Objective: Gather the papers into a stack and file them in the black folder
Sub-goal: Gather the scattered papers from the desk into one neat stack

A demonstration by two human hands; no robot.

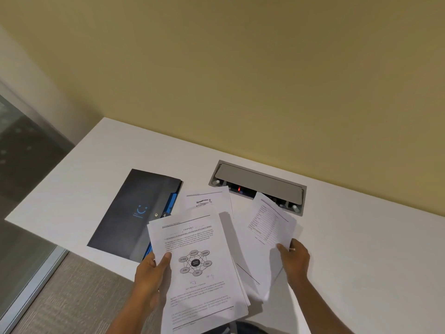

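My left hand (pixel 151 273) grips a stack of printed papers (pixel 199 268) by its left edge, raised above the table's front; the top page shows a chapter heading and a circular diagram. In my right hand (pixel 295 259) is a single printed sheet (pixel 271 225), pinched at its lower corner and lifted at a tilt. Another sheet (pixel 212 198) lies flat on the white table (pixel 361 249) behind the stack, and one more page (pixel 255 273) lies under my right hand. The black folder (pixel 134 213) lies shut on the left, a blue edge showing along its right side.
A grey cable hatch (pixel 257 184) with sockets and a red light is set into the table at the back. A yellow wall stands behind. The table's left edge drops to carpet (pixel 72 290) and a glass partition (pixel 24 213).
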